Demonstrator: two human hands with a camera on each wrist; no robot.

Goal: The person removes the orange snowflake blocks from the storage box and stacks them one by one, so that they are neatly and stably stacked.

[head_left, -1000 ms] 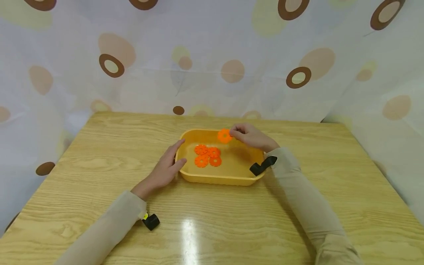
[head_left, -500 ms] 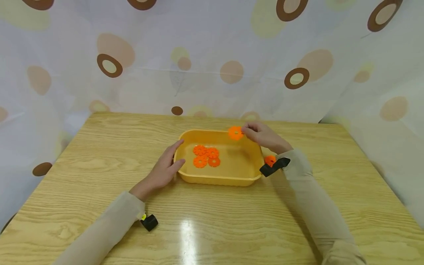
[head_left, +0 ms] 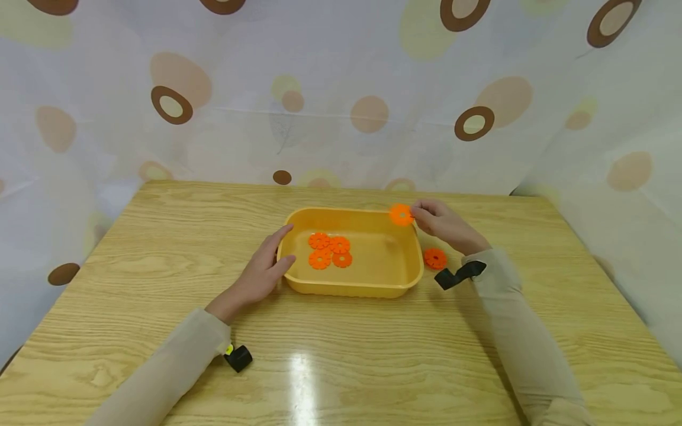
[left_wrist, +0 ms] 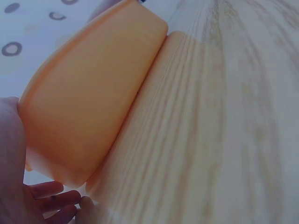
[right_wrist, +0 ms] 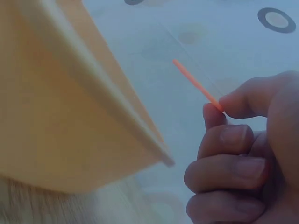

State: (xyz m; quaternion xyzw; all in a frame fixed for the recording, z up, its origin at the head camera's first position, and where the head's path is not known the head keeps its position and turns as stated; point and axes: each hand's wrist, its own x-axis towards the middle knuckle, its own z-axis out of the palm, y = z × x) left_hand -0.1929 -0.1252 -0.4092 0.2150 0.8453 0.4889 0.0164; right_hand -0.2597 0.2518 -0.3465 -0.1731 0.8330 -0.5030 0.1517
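Right hand (head_left: pixel 446 226) has an orange flower-shaped plastic disc (head_left: pixel 396 215) pinched in its fingers; left hand (head_left: pixel 261 272), fingers kinda spread, touches the yellow rectangular tub (head_left: pixel 348 289) to their right.

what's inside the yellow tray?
Four orange discs, clustered toward the left end of the tray. Whatever lies directly beneath them is covered, so that part can't be checked.

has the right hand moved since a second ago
Yes: judged against the wooden table in the head view, the right hand has moved rightward, with the pinched orange disc.
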